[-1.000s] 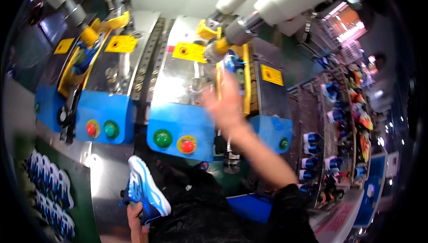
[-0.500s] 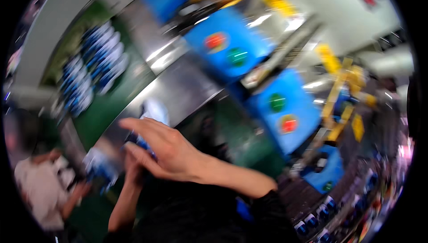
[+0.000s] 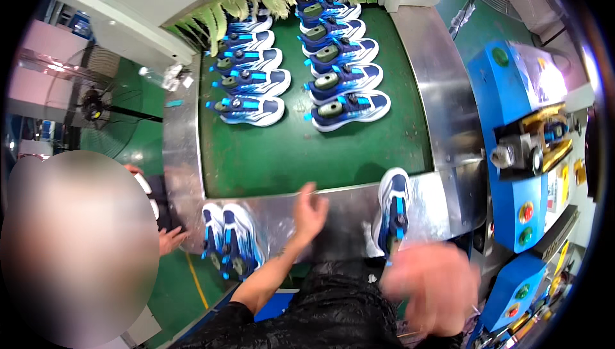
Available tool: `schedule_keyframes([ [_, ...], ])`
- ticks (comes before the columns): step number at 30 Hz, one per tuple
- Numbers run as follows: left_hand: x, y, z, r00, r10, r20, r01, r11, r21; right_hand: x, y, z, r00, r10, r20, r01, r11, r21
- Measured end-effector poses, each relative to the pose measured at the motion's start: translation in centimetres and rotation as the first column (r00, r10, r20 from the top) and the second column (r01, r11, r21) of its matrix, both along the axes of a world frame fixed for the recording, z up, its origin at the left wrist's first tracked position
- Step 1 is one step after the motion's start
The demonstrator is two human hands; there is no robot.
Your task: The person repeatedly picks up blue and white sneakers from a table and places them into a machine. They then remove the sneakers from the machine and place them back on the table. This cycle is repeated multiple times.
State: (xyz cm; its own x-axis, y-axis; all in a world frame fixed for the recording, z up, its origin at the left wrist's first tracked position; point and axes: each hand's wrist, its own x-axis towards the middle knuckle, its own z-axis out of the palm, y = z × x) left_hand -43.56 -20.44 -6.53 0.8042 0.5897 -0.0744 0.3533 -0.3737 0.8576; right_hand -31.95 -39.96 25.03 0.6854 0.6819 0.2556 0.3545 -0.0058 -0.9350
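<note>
Bright, even overhead light fills the scene. Glare whitens the steel table (image 3: 442, 99) and the blue machine (image 3: 512, 112) top. The right hand (image 3: 426, 285) is smeared by motion blur; the left hand (image 3: 311, 211) is fairly sharp. Straight edges bow near the dark fisheye rim.

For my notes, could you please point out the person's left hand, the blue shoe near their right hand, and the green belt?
left hand (image 3: 311, 211), head view, palm.
blue shoe (image 3: 393, 211), head view, upper.
green belt (image 3: 301, 153), head view, bare middle.
</note>
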Motion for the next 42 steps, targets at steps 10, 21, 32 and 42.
schedule_keyframes([
  [10,0.3,11.1,-6.0,0.973,0.223,-0.065,-0.161,0.848,0.505,22.4,21.5,-28.3,0.692,0.631,0.350,0.003,0.482,-0.876],
  [21,4.8,10.4,13.5,0.958,-0.281,-0.051,-0.106,-0.183,-0.977,6.9,9.3,-6.5,0.791,0.486,0.371,-0.371,0.864,-0.341],
  [32,5.6,-14.1,24.7,0.806,-0.294,0.514,0.561,0.102,-0.822,-9.4,-10.8,-6.2,0.819,-0.416,-0.396,0.484,0.871,0.085],
  [42,28.3,-33.0,22.7,0.587,-0.636,0.501,0.810,0.450,-0.377,-4.8,-30.3,-4.3,0.516,-0.620,-0.591,0.783,0.622,0.031],
])
